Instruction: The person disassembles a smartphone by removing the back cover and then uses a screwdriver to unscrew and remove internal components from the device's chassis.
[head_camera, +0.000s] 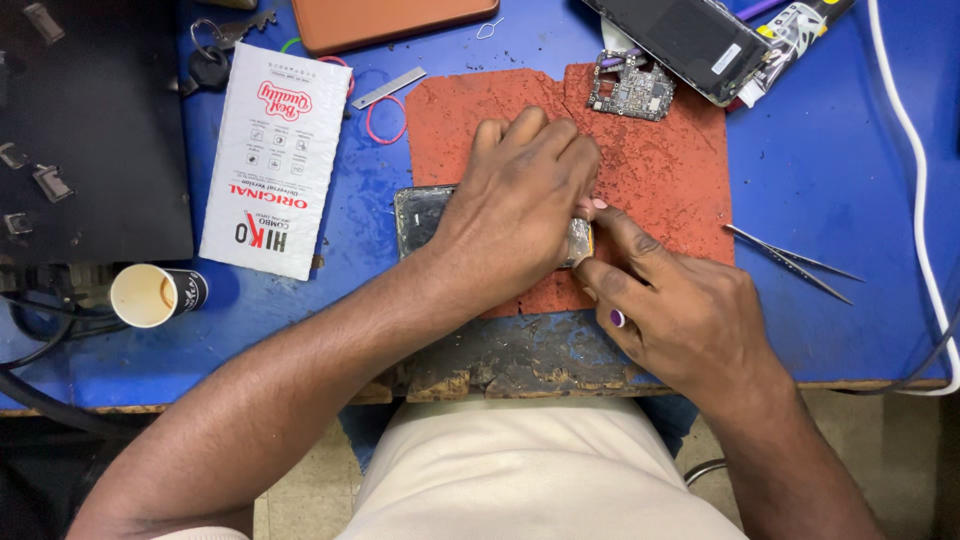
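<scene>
Both hands work a phone frame (425, 215) lying on the red mat (670, 170).

The left hand (515, 205) presses flat over it, hiding most; the right hand (665, 300) pinches its end with narrow fingers. Beyond the mat's top edge lies a circuit board (630, 90), right of the mat tweezers (795, 262), left a white packet (275, 160).

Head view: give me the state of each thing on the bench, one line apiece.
Phone: flat on the red mat, mostly covered.
Left hand: pressing on the phone.
Right hand: fingertips at the phone's right end.
Circuit board: bare, on the mat.
Tweezers: lying unused.
Paper cup: tipped on its side.
</scene>
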